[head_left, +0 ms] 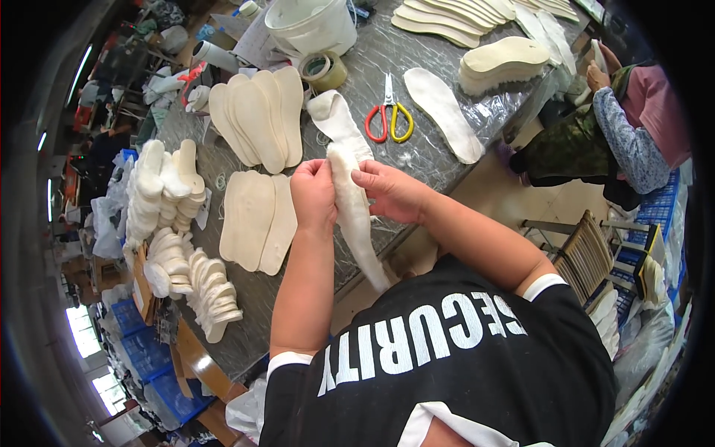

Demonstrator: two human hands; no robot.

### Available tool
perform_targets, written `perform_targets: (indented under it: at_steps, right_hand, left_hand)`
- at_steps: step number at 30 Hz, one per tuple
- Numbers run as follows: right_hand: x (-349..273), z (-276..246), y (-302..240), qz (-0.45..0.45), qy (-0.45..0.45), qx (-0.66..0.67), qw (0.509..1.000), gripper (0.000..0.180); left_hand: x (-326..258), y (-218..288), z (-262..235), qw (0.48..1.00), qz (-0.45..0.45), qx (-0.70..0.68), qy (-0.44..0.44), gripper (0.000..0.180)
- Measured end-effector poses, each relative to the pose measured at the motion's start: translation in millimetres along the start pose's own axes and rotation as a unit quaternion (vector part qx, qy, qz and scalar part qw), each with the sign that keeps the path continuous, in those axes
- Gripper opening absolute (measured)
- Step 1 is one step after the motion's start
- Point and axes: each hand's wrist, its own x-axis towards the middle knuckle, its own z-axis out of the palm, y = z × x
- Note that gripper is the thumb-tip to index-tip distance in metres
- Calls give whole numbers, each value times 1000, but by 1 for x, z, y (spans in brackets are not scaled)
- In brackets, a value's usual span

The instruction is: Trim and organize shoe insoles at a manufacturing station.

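A white fleecy insole is held on edge between my two hands at the front of the table. My left hand is closed on its left side. From the right, my right hand pinches the same insole with thumb and fingers. Just beyond them another white insole lies on the table with its far end curled over. Scissors with one red and one yellow handle lie to the right of it, blades pointing away. Farther right a single fleecy insole lies flat.
Flat cream insoles are fanned at left, with more nearer. Piles of fleecy insoles line the left edge. Tape rolls and a white bucket stand at the back. A co-worker sits at right.
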Motion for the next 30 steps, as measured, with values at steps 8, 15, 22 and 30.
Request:
perform_targets:
  at_steps: [8,15,22,30]
  right_hand:
    - [-19,-15,1,-72,-7,68,995,45]
    - [-29,-32,17,-120,-83,150,978,47]
    - [-9,-34,35,-199,-243,183,932,50]
    - [-40,-28,11,20,-218,249,943,71]
  left_hand:
    - [-41,20,-15,977,198,82,-24,20]
    - [-90,32,-12,848,412,321,-92,37]
    - [-101,30,-4,850,392,331,-124,33]
    - [-110,52,-14,702,544,438,-141,33]
